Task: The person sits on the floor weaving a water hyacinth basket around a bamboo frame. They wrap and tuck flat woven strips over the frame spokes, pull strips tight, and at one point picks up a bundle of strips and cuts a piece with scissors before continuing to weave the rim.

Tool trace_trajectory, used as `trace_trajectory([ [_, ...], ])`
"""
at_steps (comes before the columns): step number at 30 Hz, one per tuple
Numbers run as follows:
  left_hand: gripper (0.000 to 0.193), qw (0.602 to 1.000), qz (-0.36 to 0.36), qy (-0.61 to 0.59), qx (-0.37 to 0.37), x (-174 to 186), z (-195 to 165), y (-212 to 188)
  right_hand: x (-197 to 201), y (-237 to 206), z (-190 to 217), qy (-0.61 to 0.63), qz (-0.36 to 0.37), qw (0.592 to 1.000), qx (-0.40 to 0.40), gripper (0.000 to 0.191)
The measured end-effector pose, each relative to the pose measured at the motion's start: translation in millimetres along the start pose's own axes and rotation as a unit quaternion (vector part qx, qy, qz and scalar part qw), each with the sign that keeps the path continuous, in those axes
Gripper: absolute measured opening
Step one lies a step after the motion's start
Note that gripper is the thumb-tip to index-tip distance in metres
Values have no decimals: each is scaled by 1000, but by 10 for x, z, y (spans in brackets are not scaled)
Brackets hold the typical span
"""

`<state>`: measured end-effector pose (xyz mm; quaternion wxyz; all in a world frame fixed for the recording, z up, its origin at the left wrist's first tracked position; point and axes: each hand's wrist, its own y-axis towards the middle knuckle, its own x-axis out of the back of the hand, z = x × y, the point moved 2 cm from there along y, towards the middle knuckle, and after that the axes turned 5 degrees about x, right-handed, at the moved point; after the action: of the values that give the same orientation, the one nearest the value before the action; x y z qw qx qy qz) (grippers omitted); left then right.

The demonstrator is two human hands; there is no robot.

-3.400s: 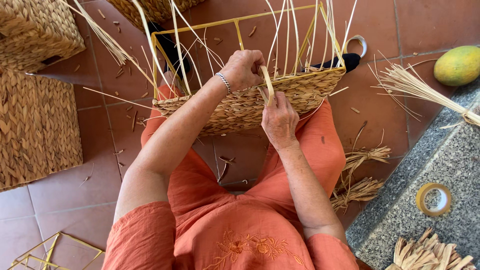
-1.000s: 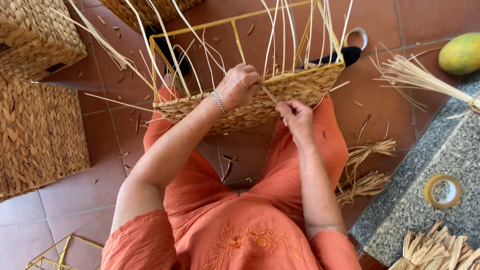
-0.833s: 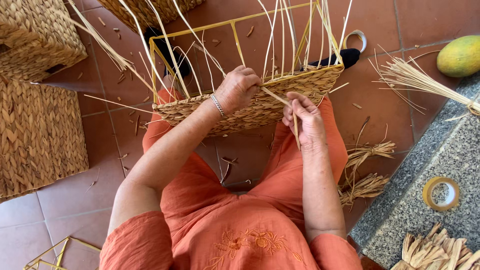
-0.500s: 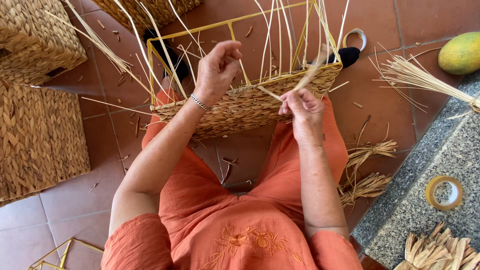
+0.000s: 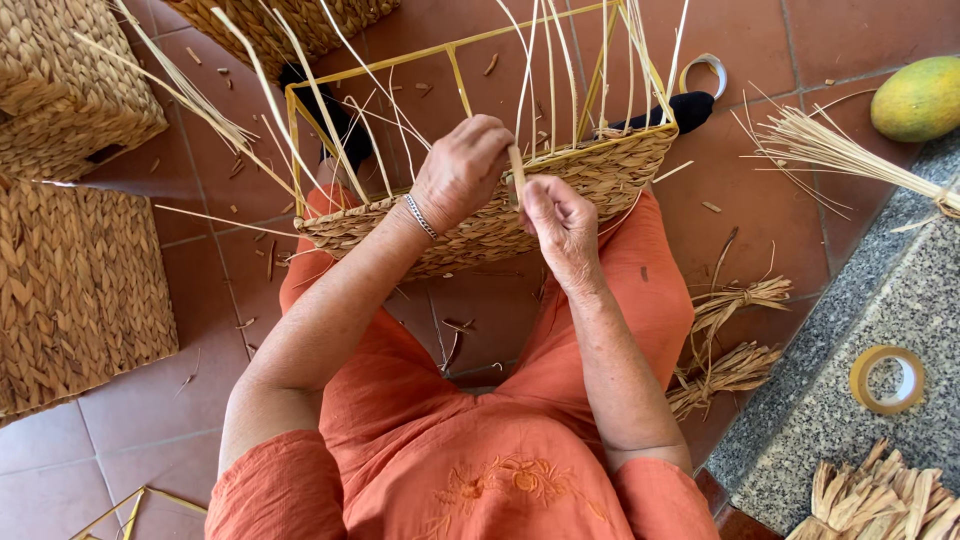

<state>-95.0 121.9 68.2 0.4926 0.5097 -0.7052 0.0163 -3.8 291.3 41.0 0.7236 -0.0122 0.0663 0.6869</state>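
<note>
A half-woven basket on a yellow wire frame rests on my lap, with pale straw strands standing up from its rim. My left hand is closed over the basket's near edge, gripping a straw strand together with the weave. Right beside it, my right hand pinches the same strand just below the rim. A silver bracelet sits on my left wrist.
Finished woven baskets stand at the left and top left. A straw bundle and a green-yellow fruit lie at the right. On the grey stone ledge sit a tape roll and dried husks. Straw scraps litter the red tiles.
My left hand came back down from the upright strands onto the rim, close to my right hand. The right hand rose from my thigh and took hold of the strand.
</note>
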Motion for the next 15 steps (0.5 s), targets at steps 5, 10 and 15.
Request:
trace_trajectory([
  [5,7,958,57,-122,253,-139,358,167,174,-41,-165,-116,-62,991,19,28],
  [10,27,873,187,-207,399,-242,447,341,137,-58,-288,-325,-51,936,122,23],
  [15,13,799,265,-301,449,-312,422,478,79,-99,-194,-412,-47,883,220,33],
])
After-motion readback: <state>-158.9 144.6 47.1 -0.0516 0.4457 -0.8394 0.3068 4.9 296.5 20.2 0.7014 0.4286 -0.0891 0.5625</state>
